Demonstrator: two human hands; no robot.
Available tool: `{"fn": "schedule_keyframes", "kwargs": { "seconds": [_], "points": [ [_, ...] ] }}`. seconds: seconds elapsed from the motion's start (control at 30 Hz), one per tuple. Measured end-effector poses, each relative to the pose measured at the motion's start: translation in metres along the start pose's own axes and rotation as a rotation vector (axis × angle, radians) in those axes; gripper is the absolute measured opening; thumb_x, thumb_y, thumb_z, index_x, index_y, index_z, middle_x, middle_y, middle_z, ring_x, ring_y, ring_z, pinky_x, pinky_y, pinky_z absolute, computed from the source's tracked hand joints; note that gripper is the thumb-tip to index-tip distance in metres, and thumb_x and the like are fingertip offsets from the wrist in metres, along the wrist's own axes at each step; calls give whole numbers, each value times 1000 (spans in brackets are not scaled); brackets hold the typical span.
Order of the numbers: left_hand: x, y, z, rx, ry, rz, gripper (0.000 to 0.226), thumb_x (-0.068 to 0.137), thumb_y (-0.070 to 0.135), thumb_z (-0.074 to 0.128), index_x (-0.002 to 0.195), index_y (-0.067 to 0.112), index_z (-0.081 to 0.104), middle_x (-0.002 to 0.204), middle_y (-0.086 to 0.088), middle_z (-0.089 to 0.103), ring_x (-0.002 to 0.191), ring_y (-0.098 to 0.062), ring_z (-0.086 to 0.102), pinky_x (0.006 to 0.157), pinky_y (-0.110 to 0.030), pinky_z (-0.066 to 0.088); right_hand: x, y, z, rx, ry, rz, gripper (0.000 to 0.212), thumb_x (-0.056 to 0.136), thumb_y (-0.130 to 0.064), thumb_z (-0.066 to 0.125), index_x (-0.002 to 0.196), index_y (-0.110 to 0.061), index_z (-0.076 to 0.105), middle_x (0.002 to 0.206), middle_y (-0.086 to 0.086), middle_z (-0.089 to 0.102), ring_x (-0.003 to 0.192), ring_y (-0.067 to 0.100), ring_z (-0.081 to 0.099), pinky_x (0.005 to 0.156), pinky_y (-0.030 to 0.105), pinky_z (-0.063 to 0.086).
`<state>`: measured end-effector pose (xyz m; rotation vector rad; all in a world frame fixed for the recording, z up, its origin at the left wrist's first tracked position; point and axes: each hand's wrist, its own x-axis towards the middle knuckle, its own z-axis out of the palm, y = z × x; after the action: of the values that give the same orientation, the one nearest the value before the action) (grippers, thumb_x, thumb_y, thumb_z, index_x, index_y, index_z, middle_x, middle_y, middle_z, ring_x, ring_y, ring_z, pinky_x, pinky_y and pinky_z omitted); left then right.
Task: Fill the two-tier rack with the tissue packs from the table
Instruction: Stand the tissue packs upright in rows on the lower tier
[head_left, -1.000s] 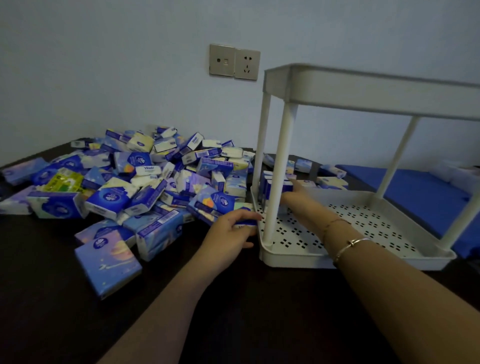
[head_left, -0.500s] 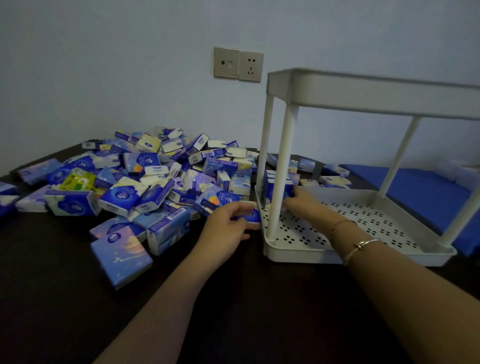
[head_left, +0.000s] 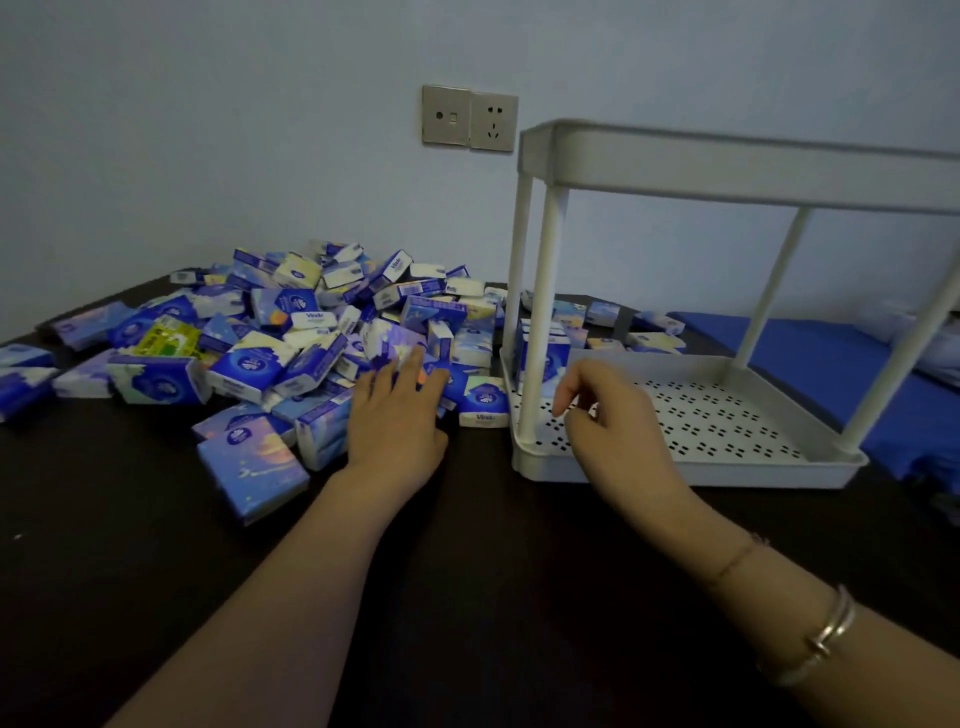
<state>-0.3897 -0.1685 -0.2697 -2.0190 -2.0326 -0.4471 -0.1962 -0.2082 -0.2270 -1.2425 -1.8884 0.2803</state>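
Observation:
A big heap of blue and white tissue packs (head_left: 291, 358) covers the left and back of the dark table (head_left: 467, 571). To the right stands the white two-tier rack (head_left: 675, 475). Its top tier (head_left: 727, 166) shows only its side. A few packs (head_left: 540, 353) stand upright in the lower tier's back left corner. My left hand (head_left: 397, 421) lies flat on the near edge of the heap with its fingers spread over packs, gripping none. One pack (head_left: 484, 408) lies just left of the rack. My right hand (head_left: 608, 421) hovers empty over the lower tier's front left corner, fingers loosely curled.
More packs (head_left: 649, 338) lie behind the rack. A wall socket and switch (head_left: 470, 118) sit above the table. Blue bedding (head_left: 852, 364) lies to the right, beyond the rack. A front post of the rack (head_left: 543, 312) stands between my two hands.
My left hand has moved from the rack's left edge back onto the heap and no longer holds the blue pack. My right hand has drawn back from the packs in the rack's corner.

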Motion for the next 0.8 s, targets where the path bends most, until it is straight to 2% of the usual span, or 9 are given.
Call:
{"fn": "schedule_keyframes", "kwargs": {
  "seconds": [0.13,0.23,0.33,0.43,0.53,0.6,0.67,0.73,0.8],
  "points": [
    [11,0,-8,97,0,5,68,86,35,59,145,26,26,150,-6,29,135,-31,31,115,-47,16,-9,-16,4,-23,-52,-103,23,85,1,47,79,-19,56,85,-5,57,84,6,53,80,16,44],
    [21,-6,-16,231,-56,61,75,85,35,63,147,27,22,151,-7,23,138,-34,25,116,-51,8,-11,-27,17,-143,-135,-211,19,88,-3,46,96,-16,58,100,-3,56,96,9,51,89,18,40],
    [24,-12,-15,251,-42,94,67,85,29,63,144,27,30,153,-11,16,138,-35,24,116,-51,11,-8,-32,41,-242,-260,-235,38,88,-2,43,124,-11,49,126,5,48,116,18,44,98,27,35],
    [16,-21,-9,223,66,148,58,85,31,60,139,25,38,148,-9,26,133,-31,33,116,-47,18,1,-33,65,-249,-379,-114,56,87,0,44,141,-1,27,145,15,31,135,25,29,111,29,22],
    [9,-34,-12,26,164,128,58,81,34,63,134,24,43,144,-2,42,132,-23,38,116,-44,14,16,-35,80,-330,-424,-22,73,87,0,49,147,3,7,155,23,8,146,30,5,118,32,4],
    [6,-41,-23,-167,238,31,56,76,33,67,128,23,50,126,-1,59,122,-21,50,116,-40,15,24,-38,89,-403,-456,34,81,88,-3,53,147,5,-1,155,26,-2,146,34,-4,118,35,1],
    [1,-46,-32,-281,273,-61,57,77,35,68,129,23,50,116,-1,65,114,-21,55,110,-36,26,32,-38,98,-434,-463,111,85,88,-9,56,147,5,-3,154,29,-2,145,37,-4,118,39,5],
    [-5,-49,-37,-392,267,-140,59,77,38,69,130,23,49,111,1,65,107,-21,56,87,-33,41,37,-33,106,-471,-458,142,85,88,-13,57,148,5,0,154,29,6,145,38,1,117,42,8],
    [-5,-51,-36,-541,246,-190,53,75,38,71,122,23,54,98,8,64,97,-19,59,72,-27,40,39,-28,112,-548,-405,83,77,86,-15,59,146,1,14,148,26,24,142,38,16,116,44,16]
  ]
}}
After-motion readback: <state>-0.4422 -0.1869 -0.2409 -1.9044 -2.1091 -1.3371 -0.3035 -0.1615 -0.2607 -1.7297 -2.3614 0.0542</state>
